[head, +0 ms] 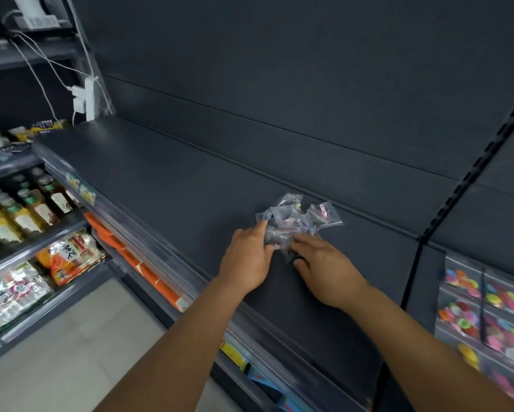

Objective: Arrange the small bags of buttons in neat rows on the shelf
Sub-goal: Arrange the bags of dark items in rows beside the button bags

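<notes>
Bags (297, 221): one heap on shelf (166, 185); my left hand (245, 257) and right hand (324, 266) touch it, fingers relaxed; best separate singly, then line up.

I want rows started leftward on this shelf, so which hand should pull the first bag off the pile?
Probably left. The left hand touches the pile on the side facing the long bare stretch of shelf; the right hand rests on its near edge and can steady it.

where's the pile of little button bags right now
In the head view the pile of button bags lies heaped on the dark shelf, right of centre near the back panel, with the left hand and right hand touching its near edge.
</notes>
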Demonstrator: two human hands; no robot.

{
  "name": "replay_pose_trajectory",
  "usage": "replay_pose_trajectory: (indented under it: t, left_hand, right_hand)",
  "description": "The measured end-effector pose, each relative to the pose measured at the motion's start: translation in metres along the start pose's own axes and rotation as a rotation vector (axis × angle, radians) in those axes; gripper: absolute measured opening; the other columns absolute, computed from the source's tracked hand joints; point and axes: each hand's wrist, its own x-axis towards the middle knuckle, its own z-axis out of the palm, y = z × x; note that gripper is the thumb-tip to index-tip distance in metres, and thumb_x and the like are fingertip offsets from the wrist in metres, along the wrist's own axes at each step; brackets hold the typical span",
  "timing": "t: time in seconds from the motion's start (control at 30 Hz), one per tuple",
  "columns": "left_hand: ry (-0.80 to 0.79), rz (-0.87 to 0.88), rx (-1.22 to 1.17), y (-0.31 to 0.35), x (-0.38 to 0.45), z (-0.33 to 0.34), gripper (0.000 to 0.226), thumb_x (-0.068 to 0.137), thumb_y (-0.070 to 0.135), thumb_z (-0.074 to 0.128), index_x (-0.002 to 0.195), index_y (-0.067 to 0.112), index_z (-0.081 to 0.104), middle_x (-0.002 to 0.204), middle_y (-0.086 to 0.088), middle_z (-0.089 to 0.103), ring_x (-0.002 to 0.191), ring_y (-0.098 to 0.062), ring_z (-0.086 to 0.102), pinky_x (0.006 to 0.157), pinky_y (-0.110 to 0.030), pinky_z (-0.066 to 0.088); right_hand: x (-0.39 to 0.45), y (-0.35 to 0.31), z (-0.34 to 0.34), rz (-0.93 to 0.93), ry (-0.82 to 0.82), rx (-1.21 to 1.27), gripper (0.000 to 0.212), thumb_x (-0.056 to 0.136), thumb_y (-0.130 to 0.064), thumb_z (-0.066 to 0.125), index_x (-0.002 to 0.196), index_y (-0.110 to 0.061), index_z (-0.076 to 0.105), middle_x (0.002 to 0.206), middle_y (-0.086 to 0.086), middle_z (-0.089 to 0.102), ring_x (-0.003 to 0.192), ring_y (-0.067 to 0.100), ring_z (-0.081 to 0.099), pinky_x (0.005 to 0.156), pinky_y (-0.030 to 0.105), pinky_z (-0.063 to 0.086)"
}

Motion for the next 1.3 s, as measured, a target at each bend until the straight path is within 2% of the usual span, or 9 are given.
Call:
replay_pose_trajectory:
  t: [0.13,0.2,0.33,0.5,0.7,0.9,1.07,1.17,1.3]
  left_hand:
    - [-0.007,-0.052,-0.201,-0.005,0.012,0.0,0.046,0.086,0.027,0.063,0.13,0.017,0.051,0.1,0.004,0.068,0.102,-0.017,0.058,0.084,-0.029,0.046]
    - [-0.044,-0.086,-0.258,-0.011,0.014,-0.001,0.034,0.083,0.025,0.065,0.117,0.021,0.06,0.087,0.009,0.066,0.088,-0.011,0.061,0.076,-0.023,0.044]
    - [-0.114,-0.067,-0.278,-0.024,0.017,-0.006,0.01,0.078,0.026,0.07,0.08,0.029,0.061,0.082,0.013,0.065,0.072,-0.004,0.058,0.061,-0.014,0.041]
    - [-0.209,-0.037,-0.275,-0.023,0.025,-0.015,0.013,0.076,0.033,0.072,0.086,0.025,0.068,0.07,0.017,0.06,0.07,-0.006,0.062,0.062,-0.019,0.046]
    - [-0.238,-0.028,-0.372,-0.035,0.028,-0.021,0.015,0.085,0.022,0.061,0.073,0.029,0.055,0.076,0.011,0.063,0.066,-0.004,0.059,0.051,-0.015,0.039]
    - [-0.272,-0.031,-0.625,-0.03,0.025,-0.022,0.018,0.084,0.017,0.061,0.102,0.018,0.063,0.093,0.002,0.069,0.077,-0.012,0.063,0.06,-0.021,0.046]
    - [-0.256,0.011,-0.794,-0.006,0.02,-0.022,0.008,0.083,0.015,0.064,0.079,0.019,0.07,0.068,0.009,0.067,0.06,-0.003,0.056,0.061,-0.021,0.048]
    - [-0.323,0.049,-0.88,0.021,0.013,-0.021,0.009,0.086,0.014,0.062,0.085,0.013,0.071,0.08,-0.005,0.072,0.073,-0.016,0.061,0.078,-0.041,0.054]
    - [-0.453,0.161,-0.905,0.061,-0.005,-0.015,0.01,0.087,0.014,0.062,0.086,0.019,0.07,0.081,0.001,0.073,0.074,-0.01,0.065,0.077,-0.033,0.054]
  right_hand:
    - [0.0,-0.008,-0.002,0.103,0.189,0.158,0.015,0.089,-0.021,0.056,0.096,-0.013,0.067,0.109,-0.001,0.06,0.101,0.018,0.058,0.081,0.027,0.046]
    - [0.003,-0.014,-0.002,0.25,0.228,0.178,0.017,0.084,-0.027,0.062,0.097,-0.016,0.06,0.098,-0.002,0.055,0.091,0.019,0.057,0.072,0.025,0.042]
    - [0.014,-0.027,0.003,0.445,0.173,0.228,0.049,0.078,-0.031,0.07,0.121,-0.017,0.05,0.114,0.003,0.055,0.104,0.023,0.055,0.084,0.029,0.045]
    - [0.023,-0.036,-0.001,0.622,0.108,0.362,0.062,0.071,-0.026,0.076,0.124,-0.015,0.046,0.11,0.004,0.058,0.099,0.022,0.058,0.079,0.031,0.05]
    - [0.02,-0.039,-0.003,0.687,0.082,0.447,0.025,0.071,-0.013,0.073,0.09,-0.018,0.057,0.077,-0.005,0.053,0.06,0.011,0.051,0.049,0.021,0.04]
    - [0.011,-0.045,-0.005,0.652,0.409,0.652,0.022,0.073,-0.007,0.067,0.084,-0.021,0.056,0.077,-0.004,0.063,0.056,0.008,0.056,0.041,0.016,0.043]
    - [-0.011,-0.046,-0.019,0.585,0.579,0.94,0.015,0.075,-0.012,0.074,0.069,-0.023,0.066,0.066,-0.003,0.068,0.054,0.01,0.058,0.051,0.018,0.047]
    - [-0.032,-0.043,-0.026,0.562,0.633,1.048,0.019,0.078,-0.011,0.072,0.064,-0.024,0.068,0.064,-0.003,0.067,0.056,0.011,0.057,0.05,0.017,0.046]
    - [-0.067,-0.036,-0.034,0.6,0.738,1.072,0.019,0.08,-0.011,0.072,0.066,-0.022,0.065,0.064,0.0,0.067,0.057,0.012,0.06,0.051,0.021,0.049]
